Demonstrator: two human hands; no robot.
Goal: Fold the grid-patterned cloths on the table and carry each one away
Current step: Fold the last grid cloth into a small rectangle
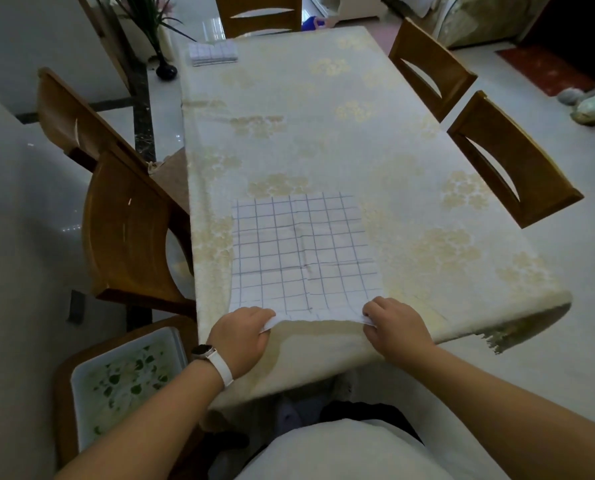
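A white cloth with a dark grid pattern [303, 254] lies spread flat on the near part of the table [323, 126], which wears a cream flowered tablecloth. My left hand [244, 336] pinches the cloth's near left corner. My right hand [394, 325] pinches its near right corner. Both corners are lifted slightly off the table's near edge. At the far left corner of the table sits a small stack of folded grid cloths [213, 53].
Wooden chairs stand along the left side [126, 230], the right side [510, 161] and the far end [258, 13]. A white tray with a green leaf print [123, 379] rests on the chair at my lower left. A dark vase with a plant [165, 69] stands on the floor at the far left.
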